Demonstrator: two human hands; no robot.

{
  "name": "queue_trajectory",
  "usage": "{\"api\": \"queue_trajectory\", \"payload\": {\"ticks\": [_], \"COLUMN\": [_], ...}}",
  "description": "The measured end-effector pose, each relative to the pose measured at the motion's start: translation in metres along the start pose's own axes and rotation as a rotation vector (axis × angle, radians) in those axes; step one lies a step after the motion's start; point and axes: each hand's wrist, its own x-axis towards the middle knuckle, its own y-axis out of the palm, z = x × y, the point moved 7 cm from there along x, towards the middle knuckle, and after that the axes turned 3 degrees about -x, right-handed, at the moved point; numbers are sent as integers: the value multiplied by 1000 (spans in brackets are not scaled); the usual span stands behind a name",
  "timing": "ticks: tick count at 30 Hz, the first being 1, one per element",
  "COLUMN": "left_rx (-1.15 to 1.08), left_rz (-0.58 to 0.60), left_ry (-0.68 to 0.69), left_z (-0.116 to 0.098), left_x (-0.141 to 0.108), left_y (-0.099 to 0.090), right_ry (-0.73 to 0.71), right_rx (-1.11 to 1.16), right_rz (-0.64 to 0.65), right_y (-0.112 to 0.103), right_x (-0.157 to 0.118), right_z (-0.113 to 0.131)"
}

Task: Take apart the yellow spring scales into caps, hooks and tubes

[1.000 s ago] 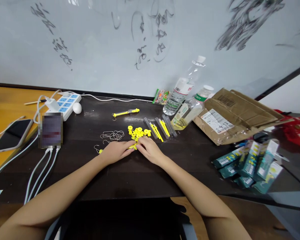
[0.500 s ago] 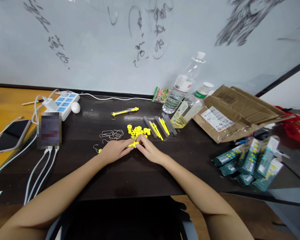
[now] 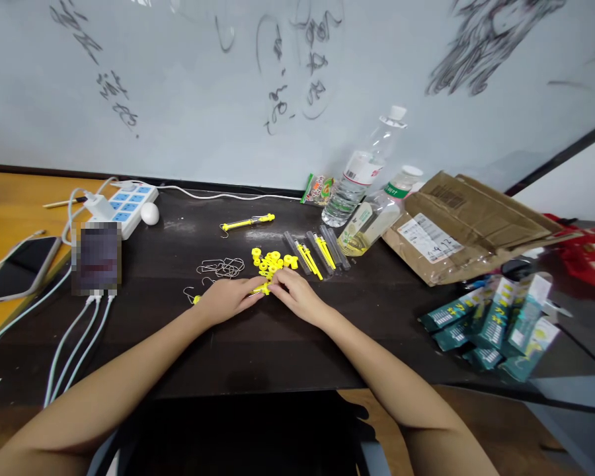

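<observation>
Yellow-tipped rod (image 3: 262, 289) was grasped by left hand (image 3: 227, 299) and right hand (image 3: 296, 296), roughly midway between near and far edges of the worktop (image 3: 258, 347); just beyond lay loose yellow parts (image 3: 275, 256), then, toward the far edge, a water bottle (image 3: 361, 170).

A slim yellow piece (image 3: 262, 289), partly hidden, is held nearly level in the fingers (image 3: 250, 302), midway between front and back edges of the counter (image 3: 277, 360); small yellow parts (image 3: 272, 266) lie heaped just behind.

Snack packet (image 3: 318, 190) beside a water bottle (image 3: 361, 170), cardboard package (image 3: 476, 221), power strip (image 3: 131, 207), phone (image 3: 20, 270), scribbled whiteboard (image 3: 193, 106)
</observation>
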Motion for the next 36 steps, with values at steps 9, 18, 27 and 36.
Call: {"api": "queue_trajectory", "payload": {"ticks": [9,18,27,36], "left_rx": [-16,47,-49,-51], "left_rz": [-26,13,3,-19], "left_ry": [2,21,-5,6], "left_z": [3,-2,1,2], "left_x": [0,0,0,0], "left_y": [-1,5,-2,-1], "right_ry": [-1,25,58,88], "right_rx": [381,-101,376,356], "right_rz": [-13,-2,-15,-50], "right_y": [3,4,6,6], "right_x": [1,1,-1,-3], "right_z": [-5,-1,-4,-6]}}
